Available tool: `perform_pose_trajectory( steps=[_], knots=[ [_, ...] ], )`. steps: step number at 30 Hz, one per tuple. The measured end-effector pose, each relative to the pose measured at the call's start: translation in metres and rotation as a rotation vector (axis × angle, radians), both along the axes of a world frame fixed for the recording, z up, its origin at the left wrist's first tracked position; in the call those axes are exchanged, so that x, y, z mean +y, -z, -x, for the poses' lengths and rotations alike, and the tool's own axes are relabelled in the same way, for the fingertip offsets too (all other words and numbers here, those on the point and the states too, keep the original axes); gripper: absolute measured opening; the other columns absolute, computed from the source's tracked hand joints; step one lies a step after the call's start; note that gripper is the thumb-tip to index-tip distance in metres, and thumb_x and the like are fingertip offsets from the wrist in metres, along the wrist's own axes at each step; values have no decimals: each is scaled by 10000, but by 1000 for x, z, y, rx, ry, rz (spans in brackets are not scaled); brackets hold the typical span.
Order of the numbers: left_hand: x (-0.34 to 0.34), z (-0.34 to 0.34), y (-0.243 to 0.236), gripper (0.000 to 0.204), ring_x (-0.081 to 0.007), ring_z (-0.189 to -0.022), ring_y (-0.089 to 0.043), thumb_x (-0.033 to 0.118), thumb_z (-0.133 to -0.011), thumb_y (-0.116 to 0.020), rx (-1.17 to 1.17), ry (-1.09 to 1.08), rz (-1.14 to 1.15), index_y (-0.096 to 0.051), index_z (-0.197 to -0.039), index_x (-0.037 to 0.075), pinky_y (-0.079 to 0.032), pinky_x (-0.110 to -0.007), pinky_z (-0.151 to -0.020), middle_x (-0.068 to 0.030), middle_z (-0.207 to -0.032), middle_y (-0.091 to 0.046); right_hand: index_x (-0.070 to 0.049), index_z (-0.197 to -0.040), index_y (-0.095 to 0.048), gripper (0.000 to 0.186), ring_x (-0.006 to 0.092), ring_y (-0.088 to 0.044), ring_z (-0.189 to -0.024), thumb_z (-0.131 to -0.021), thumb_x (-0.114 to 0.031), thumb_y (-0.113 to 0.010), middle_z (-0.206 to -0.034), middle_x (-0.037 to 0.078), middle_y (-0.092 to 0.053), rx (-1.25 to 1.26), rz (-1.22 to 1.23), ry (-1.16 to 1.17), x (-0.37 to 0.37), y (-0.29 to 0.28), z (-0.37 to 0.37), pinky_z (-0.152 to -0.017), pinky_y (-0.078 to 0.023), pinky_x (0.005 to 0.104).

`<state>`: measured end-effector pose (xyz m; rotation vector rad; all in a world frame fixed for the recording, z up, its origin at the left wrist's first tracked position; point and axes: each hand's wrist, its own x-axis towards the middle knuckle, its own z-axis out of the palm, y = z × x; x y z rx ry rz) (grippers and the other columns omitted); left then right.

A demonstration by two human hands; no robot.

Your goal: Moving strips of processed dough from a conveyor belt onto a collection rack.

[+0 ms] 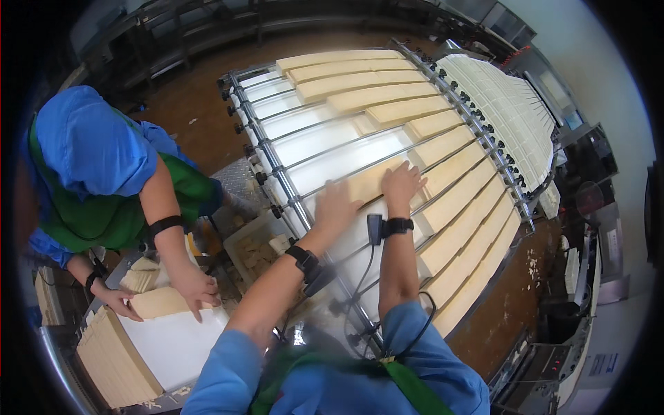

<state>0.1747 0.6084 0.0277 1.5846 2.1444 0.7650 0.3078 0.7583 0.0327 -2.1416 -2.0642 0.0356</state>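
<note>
A pale cream flat strip (371, 181) lies in a lane of the conveyor between my two hands. My left hand (336, 207) is at the strip's left end, its thumb apart from the other fingers; the fingertips are slightly blurred. Over the strip's right end spreads my right hand (402, 187), fingers stretched out and touching its top. Metal rods (304, 160) divide the white conveyor bed (315, 149) into lanes. Stacked and overlapping cream strips (460, 207) fill the lanes on the right side. Black bands with small devices sit on both my wrists.
At left, a co-worker in blue and green has both hands (194, 287) on cream sheets over a white board (173, 346). A bin of scraps (256, 252) stands between us. Beyond the far rail (477, 128) is a second conveyor with pale strips (494, 93). Crumbs lie on the brown floor (505, 290).
</note>
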Motion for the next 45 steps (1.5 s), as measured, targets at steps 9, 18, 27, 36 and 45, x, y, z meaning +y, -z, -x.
perform_pose_trajectory(
  steps=[9, 18, 27, 36, 45],
  knots=[
    [20, -11, 44, 652, -406, -1243, -582, 10, -863, -657, -509, -248, -344, -516, -1493, 100, -508, -465, -1046, -217, -1397, -488, -106, -1586, -444, 726, 425, -391, -1475, -941, -290, -722, -1498, 263, -506, 331, -221, -240, -93, 5, 16, -1204, -150, 734],
    [-178, 30, 5, 553, -426, -1245, -591, -58, -852, -597, -346, -335, -533, -637, -1383, 91, -519, -463, -1045, -193, -1394, -573, 16, -1477, -542, 439, 337, -622, -1224, -1046, -69, -558, -1292, 201, -672, 898, -520, -604, -211, -77, 97, -1097, -444, 437],
    [-504, 131, 39, 397, -387, -1189, -613, 53, -925, -645, 360, -691, -439, -652, -1322, 64, -475, -463, -1064, -222, -1417, -537, 72, -1190, -670, 282, 298, -676, -902, -1038, -130, -543, -964, 174, -702, 1274, -245, -1784, -455, -89, 271, -923, -537, 408],
    [-745, 190, 90, 751, -469, -1286, -462, 244, -844, -834, 242, -1775, -72, -497, -1475, 13, -376, -547, -1119, -277, -1441, -387, 32, -1327, -627, 419, 427, -557, -1266, -920, -49, -681, -1294, 249, -634, 767, 326, -1948, -672, 37, 507, -1097, -456, 478],
    [-763, 220, 86, 829, -447, -1229, -539, 227, -789, -885, -73, -1657, 24, -476, -1476, 9, -514, -481, -1002, -237, -1344, -420, 33, -1437, -546, 567, 445, -464, -1375, -931, -160, -717, -1466, 255, -544, 558, 255, -1929, -716, 120, 590, -1171, -387, 514]
  ],
)
